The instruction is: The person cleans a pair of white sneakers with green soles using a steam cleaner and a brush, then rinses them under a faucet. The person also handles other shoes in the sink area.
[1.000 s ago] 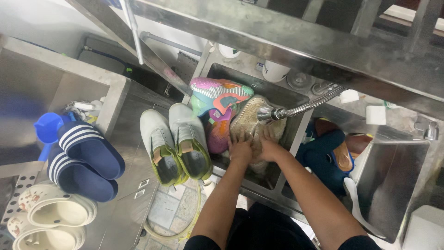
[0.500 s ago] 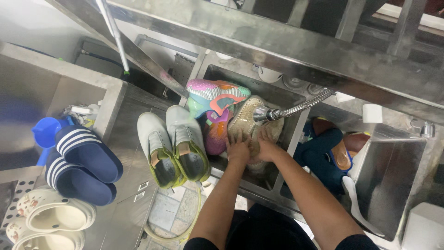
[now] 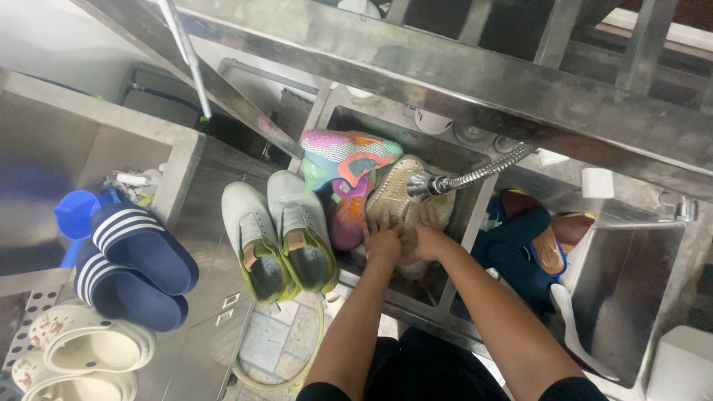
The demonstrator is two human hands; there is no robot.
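Observation:
Both my hands rest on a beige glittery shoe [image 3: 395,189] lying in a steel sink [image 3: 466,223]. My left hand [image 3: 383,239] presses its near left side and my right hand [image 3: 426,236] grips its near right side. A flexible metal spray hose [image 3: 475,174] hangs with its nozzle just over the shoe. Beside the beige shoe, on the left, lies a multicoloured pink, teal and orange sneaker [image 3: 343,165], partly in the sink.
A pair of white and lime sneakers [image 3: 281,232] sits on the counter left of the sink. Farther left lie navy striped slides [image 3: 137,260], white clogs [image 3: 89,349] and a blue scoop [image 3: 74,212]. Dark blue shoes [image 3: 520,252] fill the right basin. A steel shelf [image 3: 445,67] runs overhead.
My hands have shifted only slightly on the beige shoe; the view has moved a little. Nothing was picked up or let go.

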